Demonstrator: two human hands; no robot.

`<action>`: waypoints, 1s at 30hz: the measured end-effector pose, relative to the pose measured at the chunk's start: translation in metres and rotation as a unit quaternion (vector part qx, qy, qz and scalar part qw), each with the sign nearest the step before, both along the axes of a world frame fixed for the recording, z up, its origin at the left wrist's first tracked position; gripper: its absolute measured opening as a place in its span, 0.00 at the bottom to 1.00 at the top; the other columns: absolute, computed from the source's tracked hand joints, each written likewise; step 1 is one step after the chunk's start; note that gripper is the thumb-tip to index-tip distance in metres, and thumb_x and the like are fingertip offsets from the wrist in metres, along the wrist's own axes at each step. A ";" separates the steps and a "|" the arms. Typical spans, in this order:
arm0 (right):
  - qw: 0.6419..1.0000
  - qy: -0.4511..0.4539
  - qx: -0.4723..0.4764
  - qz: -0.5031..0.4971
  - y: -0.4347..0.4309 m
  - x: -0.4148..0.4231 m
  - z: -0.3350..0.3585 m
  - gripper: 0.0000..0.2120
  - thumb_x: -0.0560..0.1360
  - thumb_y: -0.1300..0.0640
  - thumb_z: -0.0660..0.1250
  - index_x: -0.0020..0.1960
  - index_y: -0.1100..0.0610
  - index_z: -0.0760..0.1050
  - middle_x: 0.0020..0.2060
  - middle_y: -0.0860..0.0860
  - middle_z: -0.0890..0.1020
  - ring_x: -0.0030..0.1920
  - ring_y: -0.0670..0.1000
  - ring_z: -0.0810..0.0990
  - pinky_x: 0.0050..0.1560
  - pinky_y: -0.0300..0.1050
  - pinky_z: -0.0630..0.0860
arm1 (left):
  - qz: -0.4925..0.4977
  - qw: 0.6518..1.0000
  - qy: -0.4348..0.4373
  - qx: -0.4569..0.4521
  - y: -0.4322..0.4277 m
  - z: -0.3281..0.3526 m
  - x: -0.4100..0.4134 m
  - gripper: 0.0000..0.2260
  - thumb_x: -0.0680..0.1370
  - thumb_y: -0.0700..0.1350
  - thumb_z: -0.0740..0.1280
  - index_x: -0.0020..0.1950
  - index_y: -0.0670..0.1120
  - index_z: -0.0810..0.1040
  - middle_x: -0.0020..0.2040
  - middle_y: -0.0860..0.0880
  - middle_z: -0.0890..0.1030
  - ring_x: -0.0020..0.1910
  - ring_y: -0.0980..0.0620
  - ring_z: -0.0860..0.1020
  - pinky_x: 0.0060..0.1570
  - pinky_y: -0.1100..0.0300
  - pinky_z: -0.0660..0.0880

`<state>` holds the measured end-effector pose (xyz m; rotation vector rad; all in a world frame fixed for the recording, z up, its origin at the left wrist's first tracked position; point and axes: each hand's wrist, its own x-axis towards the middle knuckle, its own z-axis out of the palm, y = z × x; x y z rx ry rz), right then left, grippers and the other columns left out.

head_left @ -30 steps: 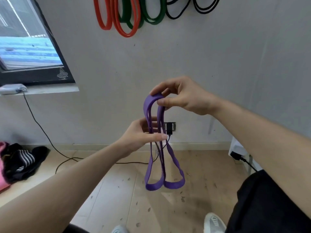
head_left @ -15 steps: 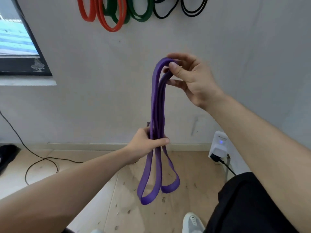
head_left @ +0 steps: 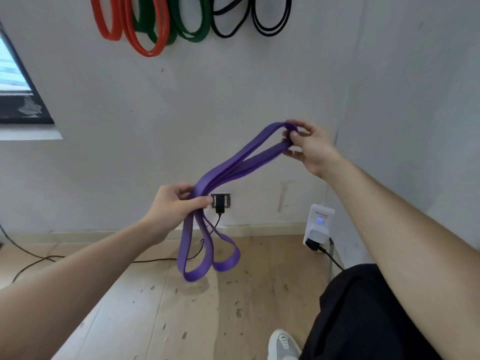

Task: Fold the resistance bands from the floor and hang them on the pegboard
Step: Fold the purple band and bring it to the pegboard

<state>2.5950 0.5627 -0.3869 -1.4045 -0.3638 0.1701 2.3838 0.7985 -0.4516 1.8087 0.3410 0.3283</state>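
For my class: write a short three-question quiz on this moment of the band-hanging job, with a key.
1. True or false: the purple flat rubber resistance band already hangs on the wall.
2. The left hand grips it midway. What does the right hand pinch? A its upper fold; B its dangling loops; C nothing.
3. Fill in: on the wall hang orange rubber loops, green rubber loops and ____ ones.
Key: 1 false; 2 A; 3 black rubber loops.

Black charger (head_left: 220, 203) was plugged into the wall socket, its cable (head_left: 153, 261) trailing over the scuffed wood floor (head_left: 207, 320). White box (head_left: 319, 216) glowed blue by the skirting, window (head_left: 13, 81) off left.
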 end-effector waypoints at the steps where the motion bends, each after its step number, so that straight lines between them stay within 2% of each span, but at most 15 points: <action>1: 0.998 0.004 -0.054 0.013 -0.002 0.003 -0.008 0.14 0.81 0.71 0.59 0.60 0.56 0.74 0.45 0.53 0.80 0.46 0.52 0.80 0.48 0.51 0.83 | 0.008 1.000 -0.010 -0.005 0.002 0.004 -0.001 0.08 0.72 0.40 0.79 0.50 0.44 0.86 0.46 0.38 0.87 0.42 0.48 0.83 0.56 0.48 0.80; 3: 0.978 0.000 -0.200 0.057 -0.004 0.005 -0.020 0.17 0.77 0.73 0.61 0.57 0.54 0.76 0.47 0.53 0.81 0.50 0.54 0.79 0.54 0.54 0.79 | 0.020 0.999 -0.027 -0.005 0.005 0.010 -0.002 0.07 0.71 0.40 0.79 0.48 0.44 0.87 0.47 0.37 0.86 0.42 0.48 0.81 0.52 0.50 0.78; 6: 0.898 -0.052 -0.417 0.134 0.001 -0.004 -0.023 0.20 0.74 0.71 0.65 0.60 0.53 0.78 0.57 0.54 0.81 0.53 0.51 0.78 0.54 0.48 0.75 | 0.018 0.999 -0.046 0.000 0.010 0.018 -0.003 0.05 0.71 0.39 0.79 0.46 0.44 0.87 0.41 0.40 0.85 0.39 0.51 0.80 0.47 0.56 0.76; 8: 0.857 -0.104 -0.465 0.193 0.014 -0.020 -0.018 0.22 0.74 0.67 0.70 0.66 0.54 0.76 0.61 0.55 0.79 0.58 0.51 0.78 0.58 0.45 0.74 | 0.005 0.999 -0.052 0.013 0.010 0.020 -0.002 0.05 0.71 0.38 0.79 0.45 0.44 0.86 0.36 0.49 0.84 0.36 0.55 0.79 0.43 0.63 0.75; 9: 0.853 -0.123 -0.455 0.223 0.022 -0.030 -0.014 0.24 0.74 0.64 0.73 0.68 0.53 0.75 0.63 0.54 0.78 0.61 0.51 0.77 0.60 0.45 0.75 | -0.004 0.998 -0.048 0.030 0.009 0.020 -0.002 0.05 0.71 0.38 0.79 0.44 0.44 0.86 0.35 0.51 0.83 0.35 0.57 0.78 0.40 0.66 0.74; 11: 0.860 -0.145 -0.404 0.275 0.040 -0.052 -0.007 0.28 0.72 0.57 0.77 0.70 0.51 0.73 0.65 0.50 0.78 0.65 0.50 0.75 0.63 0.46 0.74 | -0.020 0.997 -0.030 0.061 0.007 0.019 -0.003 0.05 0.71 0.38 0.79 0.45 0.43 0.86 0.35 0.51 0.83 0.35 0.56 0.77 0.39 0.66 0.73; 14: 0.858 -0.177 -0.358 0.322 0.063 -0.079 -0.002 0.34 0.70 0.54 0.78 0.73 0.50 0.69 0.65 0.47 0.77 0.67 0.46 0.74 0.59 0.37 0.72 | -0.049 0.996 -0.024 0.072 0.006 0.022 -0.007 0.06 0.72 0.38 0.78 0.48 0.42 0.87 0.40 0.44 0.86 0.38 0.54 0.80 0.45 0.61 0.75; 16: 0.854 -0.195 -0.347 0.335 0.074 -0.090 -0.004 0.34 0.70 0.54 0.79 0.73 0.51 0.69 0.63 0.48 0.79 0.64 0.46 0.77 0.59 0.36 0.73 | -0.062 0.995 -0.035 0.067 0.005 0.027 -0.010 0.07 0.72 0.37 0.78 0.50 0.42 0.87 0.43 0.42 0.87 0.41 0.54 0.82 0.49 0.58 0.77; 20: 0.855 -0.215 -0.318 0.348 0.082 -0.096 -0.006 0.23 0.70 0.58 0.78 0.64 0.56 0.77 0.53 0.53 0.85 0.55 0.52 0.83 0.60 0.50 0.79 | -0.057 0.994 -0.032 0.085 0.011 0.033 -0.014 0.08 0.72 0.40 0.79 0.50 0.44 0.87 0.44 0.40 0.86 0.41 0.52 0.81 0.49 0.53 0.79; 22: 0.849 -0.235 -0.323 0.346 0.081 -0.096 0.001 0.18 0.71 0.58 0.77 0.60 0.58 0.79 0.50 0.54 0.86 0.52 0.54 0.84 0.58 0.53 0.80 | -0.054 0.995 -0.025 0.080 0.014 0.034 -0.016 0.09 0.71 0.42 0.79 0.51 0.44 0.87 0.43 0.43 0.87 0.41 0.52 0.82 0.49 0.54 0.80; 27: 0.847 -0.287 -0.321 0.311 0.081 -0.097 0.014 0.12 0.73 0.61 0.75 0.56 0.59 0.82 0.46 0.54 0.86 0.46 0.53 0.84 0.52 0.50 0.79 | -0.036 0.997 -0.033 0.061 0.012 0.035 -0.011 0.11 0.71 0.38 0.79 0.52 0.42 0.84 0.41 0.47 0.86 0.39 0.53 0.82 0.43 0.62 0.79; 30: 0.853 -0.314 -0.299 0.291 0.084 -0.099 0.017 0.13 0.73 0.64 0.74 0.56 0.60 0.81 0.47 0.53 0.86 0.46 0.48 0.83 0.51 0.40 0.78 | -0.037 0.997 -0.027 0.061 0.007 0.034 -0.010 0.10 0.72 0.33 0.77 0.51 0.41 0.82 0.39 0.48 0.85 0.37 0.55 0.82 0.42 0.64 0.79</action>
